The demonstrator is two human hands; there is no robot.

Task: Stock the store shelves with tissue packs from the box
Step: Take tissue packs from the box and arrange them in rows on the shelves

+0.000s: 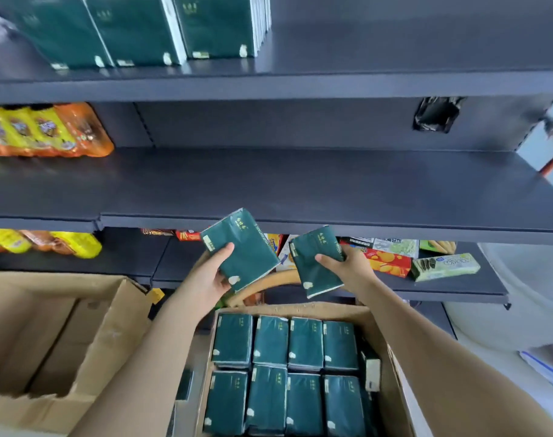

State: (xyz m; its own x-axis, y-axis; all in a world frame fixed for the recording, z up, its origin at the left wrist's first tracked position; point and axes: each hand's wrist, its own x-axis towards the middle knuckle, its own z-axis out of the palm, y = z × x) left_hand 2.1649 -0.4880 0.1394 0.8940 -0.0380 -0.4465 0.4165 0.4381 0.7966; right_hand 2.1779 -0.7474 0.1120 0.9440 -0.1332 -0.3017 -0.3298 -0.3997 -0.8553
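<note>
My left hand (212, 275) grips a dark green tissue pack (243, 247) raised in front of the middle shelf's front edge. My right hand (347, 265) grips a second green tissue pack (316, 263) just to the right, slightly lower. Below my hands stands an open cardboard box (395, 367) filled with several more green tissue packs (287, 373) in rows. The middle shelf (300, 184) is a bare dark board. On the top shelf (363, 58) at the left stand several green tissue packs (136, 26) upright.
An open cardboard box (48, 335) stands at the left. Orange and yellow snack bags (44, 130) lie at the middle shelf's left end. Snack boxes (410, 260) sit on the lower shelf. A black bag (436, 113) hangs on the back panel.
</note>
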